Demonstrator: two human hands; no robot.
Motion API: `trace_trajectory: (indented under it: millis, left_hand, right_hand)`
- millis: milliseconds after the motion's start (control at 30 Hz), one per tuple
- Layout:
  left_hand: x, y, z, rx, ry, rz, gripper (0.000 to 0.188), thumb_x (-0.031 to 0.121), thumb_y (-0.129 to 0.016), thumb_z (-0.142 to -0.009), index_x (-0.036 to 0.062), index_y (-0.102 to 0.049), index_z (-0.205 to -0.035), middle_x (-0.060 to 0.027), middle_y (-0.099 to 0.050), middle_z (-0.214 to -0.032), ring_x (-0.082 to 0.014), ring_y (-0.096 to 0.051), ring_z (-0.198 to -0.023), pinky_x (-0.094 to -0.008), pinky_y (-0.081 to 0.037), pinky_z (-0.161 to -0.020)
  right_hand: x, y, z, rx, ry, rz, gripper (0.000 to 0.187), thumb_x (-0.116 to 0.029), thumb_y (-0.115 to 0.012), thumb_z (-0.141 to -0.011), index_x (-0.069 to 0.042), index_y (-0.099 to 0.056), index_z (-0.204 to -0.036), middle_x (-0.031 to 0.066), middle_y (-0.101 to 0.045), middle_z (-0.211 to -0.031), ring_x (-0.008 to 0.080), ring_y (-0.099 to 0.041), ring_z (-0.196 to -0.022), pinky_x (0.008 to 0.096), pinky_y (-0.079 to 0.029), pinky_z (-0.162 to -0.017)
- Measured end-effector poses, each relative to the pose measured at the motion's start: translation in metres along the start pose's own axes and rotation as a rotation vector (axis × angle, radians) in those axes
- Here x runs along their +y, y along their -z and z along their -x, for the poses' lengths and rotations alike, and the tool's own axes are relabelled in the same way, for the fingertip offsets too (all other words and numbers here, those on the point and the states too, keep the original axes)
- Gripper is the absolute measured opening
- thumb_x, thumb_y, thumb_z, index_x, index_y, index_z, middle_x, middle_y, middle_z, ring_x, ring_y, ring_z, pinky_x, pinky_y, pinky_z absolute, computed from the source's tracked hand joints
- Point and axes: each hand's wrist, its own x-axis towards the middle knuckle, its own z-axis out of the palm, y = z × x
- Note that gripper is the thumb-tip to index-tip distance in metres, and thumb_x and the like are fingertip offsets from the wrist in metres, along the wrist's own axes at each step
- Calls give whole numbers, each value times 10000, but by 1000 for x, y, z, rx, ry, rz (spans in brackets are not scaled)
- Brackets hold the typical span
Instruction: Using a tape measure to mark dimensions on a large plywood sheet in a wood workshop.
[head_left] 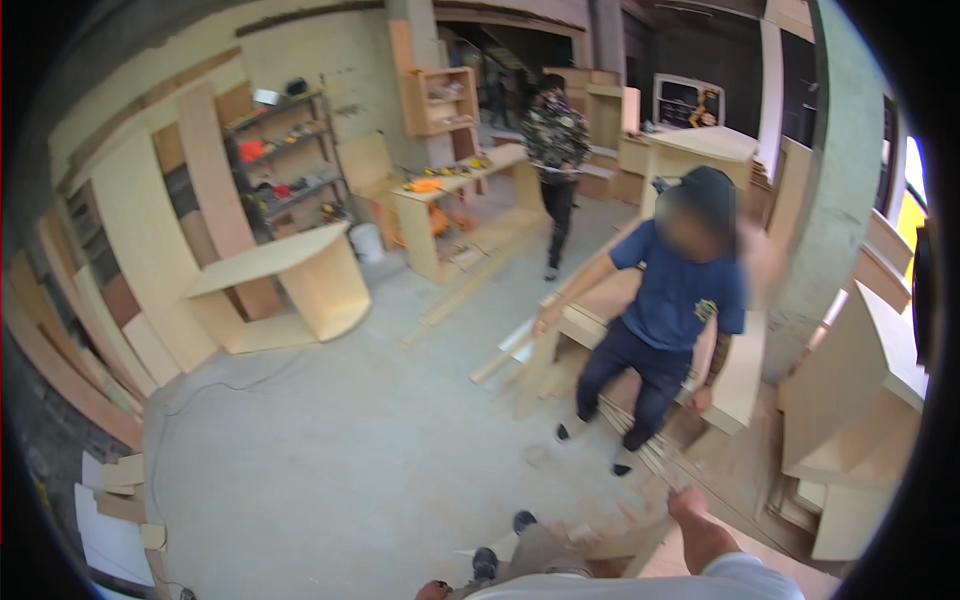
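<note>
A woodworking shop opens out below my camera, its grey concrete floor [330,450] scuffed and dusty, with tall boards [135,230] leaning along the left wall. Starting at the right hand [686,503], I see it reaching out beside a pale wooden panel [655,562], fingers pointed toward a bundle of thin strips [650,455]; whether it is gripping, touching or merely resting I cannot tell from this height. My left hand [433,591] barely clears the lower edge, too cut off to say if it is clenched or relaxed. I would judge the step in hand as steadying or reaching for timber, perhaps a pause, and any next move calls for confirming contact at the fingertips and settling a firm hold before shifting anything, minding the feet nearby. The panel lies low by my right forearm, light tan, flat and straight-edged, partly hidden by the arm; the strips are narrow, pale and loosely fanned, running up toward a co-worker in a navy shirt [665,285], who is in front of more plywood pieces. Farther out, a second person in a camouflage top [555,135] stands by a bench [512,158] carrying orange and yellow tools, while a curved-end plywood unit [335,290] sits on the floor, off to the left.
</note>
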Motion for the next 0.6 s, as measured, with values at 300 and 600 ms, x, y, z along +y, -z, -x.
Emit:
trace_trajectory:
  millis: [300, 600]
  left_hand:
    - [0, -48, 5, 318, 204, 299, 709, 517, -769, -728, 15, -619, -1206, -207, -665, -1182, -355, -629, -1122, -413, -489, -980]
    - [-6, -39, 5, 136, 92, 151, 639, 571, -712, -754, 76, -678, -1156, -200, -676, -1159, -343, -634, -1115, -391, -494, -972]
  right_hand:
    - [27, -1, -4, 5, -89, 16, 517, -497, -566, -898, -45, -686, -1119, 199, -676, -1159, 346, -638, -1116, 433, -495, -957]
    - [21, 2, 1, 14, -61, -4, 487, -454, -561, -905, -30, -692, -1107, 211, -681, -1140, 358, -636, -1110, 434, -490, -955]
